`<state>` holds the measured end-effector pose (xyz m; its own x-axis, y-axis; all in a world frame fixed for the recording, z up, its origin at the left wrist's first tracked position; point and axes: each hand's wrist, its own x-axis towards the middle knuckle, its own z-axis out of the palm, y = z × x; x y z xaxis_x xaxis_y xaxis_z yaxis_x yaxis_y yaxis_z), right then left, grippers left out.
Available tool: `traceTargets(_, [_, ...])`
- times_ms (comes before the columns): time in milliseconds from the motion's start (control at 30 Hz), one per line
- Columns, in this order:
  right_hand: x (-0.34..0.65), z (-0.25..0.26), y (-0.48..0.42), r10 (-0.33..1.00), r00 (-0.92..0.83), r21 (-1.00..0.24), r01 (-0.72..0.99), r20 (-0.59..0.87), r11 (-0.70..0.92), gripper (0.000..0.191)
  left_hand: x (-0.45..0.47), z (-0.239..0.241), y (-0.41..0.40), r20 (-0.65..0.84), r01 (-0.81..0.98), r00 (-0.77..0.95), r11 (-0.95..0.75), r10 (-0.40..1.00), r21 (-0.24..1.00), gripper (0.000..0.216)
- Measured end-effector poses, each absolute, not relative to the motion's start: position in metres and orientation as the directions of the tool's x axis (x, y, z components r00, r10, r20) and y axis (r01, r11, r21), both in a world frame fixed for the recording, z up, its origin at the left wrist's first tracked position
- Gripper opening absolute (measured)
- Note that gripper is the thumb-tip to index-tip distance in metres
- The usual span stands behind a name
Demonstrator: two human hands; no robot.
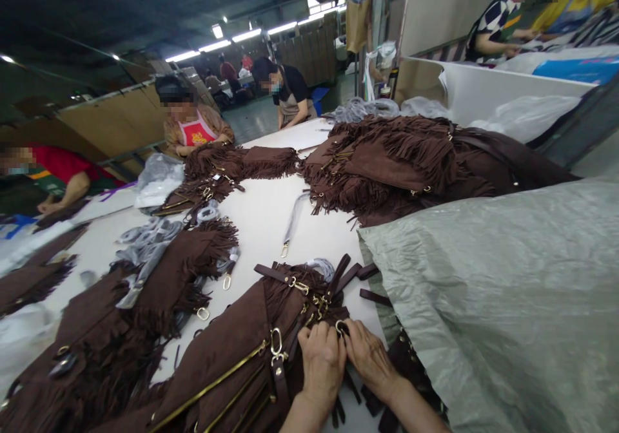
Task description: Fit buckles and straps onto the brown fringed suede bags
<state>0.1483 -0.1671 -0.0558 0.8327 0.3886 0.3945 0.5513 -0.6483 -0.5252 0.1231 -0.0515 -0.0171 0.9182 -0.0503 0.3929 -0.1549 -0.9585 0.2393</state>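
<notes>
Both my hands work close together at the near right end of a stack of brown suede bags [217, 349] with fringe and gold zippers. My left hand [323, 359] is closed, fingers curled down at the bags' edge; what lies inside its grip is hidden. Against it, my right hand [368, 356] pinches a small gold metal clasp [341, 326] with a dark strap piece at it. Just beyond my fingers lie gold clips [320, 303] and short brown straps [341, 275]. A gold swivel hook [276, 346] on a strap tab rests to the left of my left hand.
More fringed brown bags [174, 278] lie on the left, with grey wrapped straps [149, 246] on them. A large bag pile [387, 162] stands at the back. Grey-green plastic sheeting [503, 291] covers the right side. Several people work around the white table [264, 207].
</notes>
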Motion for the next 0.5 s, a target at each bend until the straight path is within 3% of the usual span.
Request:
traceTargets(167, [0.150,-0.060,-0.166,0.411,0.809,-0.541,0.587,0.421,-0.602,0.020,0.124,-0.012,-0.051,0.312,-0.115,0.949,-0.968,-0.041,0.222,0.011])
traceTargets(300, [0.148,-0.066,-0.165,0.399,0.816,-0.563,0.578,0.419,-0.591,0.019,0.130,-0.001,-0.058,0.099,0.038,0.993,-0.977,0.059,0.208,0.007])
traceTargets(500, [0.144,-0.082,-0.166,0.388,0.729,-0.417,0.657,0.564,-0.628,0.032,0.142,0.010,-0.070,-0.063,0.175,0.984,-0.977,0.169,0.125,0.015])
